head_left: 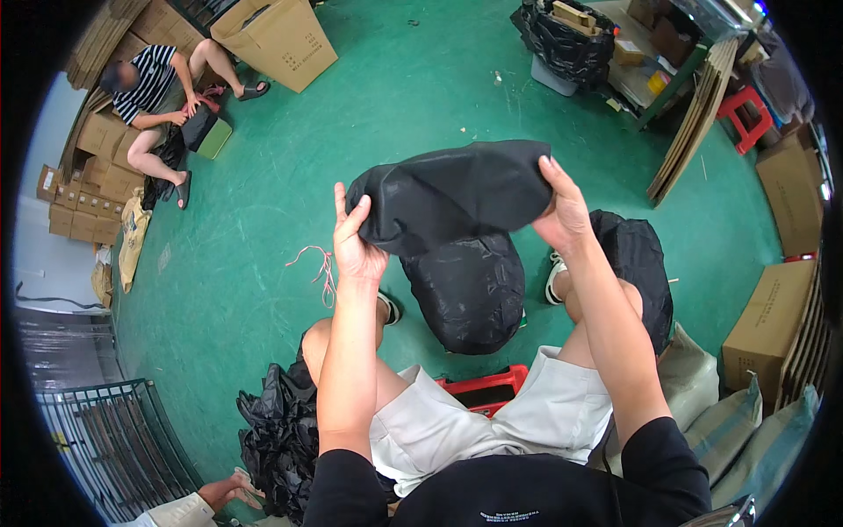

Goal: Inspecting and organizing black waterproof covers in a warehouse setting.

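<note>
Between my two hands a piece of smooth black fabric [448, 195] is stretched sideways, its lower edge sagging in folds. I cannot tell whether it is a bag or a cover. My left hand [358, 241] grips its left end, thumb in front and one finger sticking up. At the right end, my right hand [562, 211] pinches it with the thumb on top and the other fingers partly hidden behind. Under the fabric a rounded black-wrapped bundle [465, 294] stands on the floor between my feet, its top partly covered from view.
Beside my right leg lies another black bundle [634, 263]; crumpled black bags [279, 430] lie at my left. A red stool [483, 391] shows between my thighs. Pink string [325, 268] lies on the green floor. Far left, a seated person [158, 105] handles a black thing.
</note>
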Action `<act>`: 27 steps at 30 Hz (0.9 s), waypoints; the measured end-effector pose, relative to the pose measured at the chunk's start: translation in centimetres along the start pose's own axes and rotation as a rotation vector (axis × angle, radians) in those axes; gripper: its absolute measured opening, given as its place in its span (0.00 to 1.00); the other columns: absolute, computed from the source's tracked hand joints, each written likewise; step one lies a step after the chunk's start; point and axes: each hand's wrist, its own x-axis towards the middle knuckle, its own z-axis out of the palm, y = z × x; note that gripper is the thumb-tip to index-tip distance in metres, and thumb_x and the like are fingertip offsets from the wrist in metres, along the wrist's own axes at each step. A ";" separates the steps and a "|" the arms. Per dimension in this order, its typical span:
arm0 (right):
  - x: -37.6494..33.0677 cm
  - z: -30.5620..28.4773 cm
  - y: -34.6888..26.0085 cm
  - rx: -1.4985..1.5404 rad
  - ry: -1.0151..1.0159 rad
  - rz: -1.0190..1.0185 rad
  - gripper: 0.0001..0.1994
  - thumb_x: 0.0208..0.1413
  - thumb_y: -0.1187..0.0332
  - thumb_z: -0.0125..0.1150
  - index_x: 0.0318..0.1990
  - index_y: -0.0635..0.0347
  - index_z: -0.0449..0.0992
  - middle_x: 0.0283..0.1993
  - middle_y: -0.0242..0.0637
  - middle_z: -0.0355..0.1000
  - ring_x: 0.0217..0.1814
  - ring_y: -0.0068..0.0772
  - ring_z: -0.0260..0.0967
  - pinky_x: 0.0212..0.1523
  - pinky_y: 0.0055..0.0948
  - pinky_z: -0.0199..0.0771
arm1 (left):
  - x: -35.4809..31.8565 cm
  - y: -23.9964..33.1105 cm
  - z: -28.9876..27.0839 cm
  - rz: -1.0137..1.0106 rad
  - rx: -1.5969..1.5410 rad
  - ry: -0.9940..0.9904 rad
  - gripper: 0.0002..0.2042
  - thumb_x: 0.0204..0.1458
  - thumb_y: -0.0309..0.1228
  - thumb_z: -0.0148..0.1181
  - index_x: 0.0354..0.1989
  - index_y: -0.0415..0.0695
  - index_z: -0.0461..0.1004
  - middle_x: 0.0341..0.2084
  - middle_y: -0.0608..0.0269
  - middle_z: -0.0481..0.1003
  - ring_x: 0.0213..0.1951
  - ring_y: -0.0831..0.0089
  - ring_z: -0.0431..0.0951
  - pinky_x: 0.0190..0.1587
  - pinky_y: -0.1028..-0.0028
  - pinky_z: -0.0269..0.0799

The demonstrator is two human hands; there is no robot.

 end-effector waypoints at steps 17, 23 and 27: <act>7.0 0.9 1.5 -0.110 0.111 -0.081 0.07 0.55 0.80 0.54 0.41 0.63 0.72 0.40 0.39 0.74 0.41 0.33 0.74 0.44 0.35 0.77 | 6.7 -0.1 0.4 -0.086 0.310 -0.033 0.23 0.55 0.20 0.48 0.61 0.44 0.62 0.46 0.57 0.74 0.46 0.67 0.75 0.51 0.68 0.70; 7.8 0.3 1.9 0.022 -0.032 -0.138 0.07 0.59 0.77 0.52 0.44 0.64 0.72 0.45 0.40 0.75 0.46 0.34 0.73 0.51 0.35 0.74 | 6.0 1.1 2.8 0.113 0.238 -0.143 0.21 0.54 0.20 0.46 0.58 0.44 0.65 0.45 0.57 0.74 0.47 0.65 0.75 0.53 0.66 0.70; 8.3 -2.8 7.2 -0.098 0.325 -0.039 0.11 0.63 0.71 0.49 0.47 0.67 0.72 0.46 0.43 0.74 0.47 0.36 0.72 0.50 0.37 0.72 | 7.3 -0.7 -5.0 0.032 0.357 0.243 0.18 0.54 0.21 0.46 0.54 0.43 0.67 0.44 0.56 0.74 0.45 0.62 0.75 0.51 0.63 0.72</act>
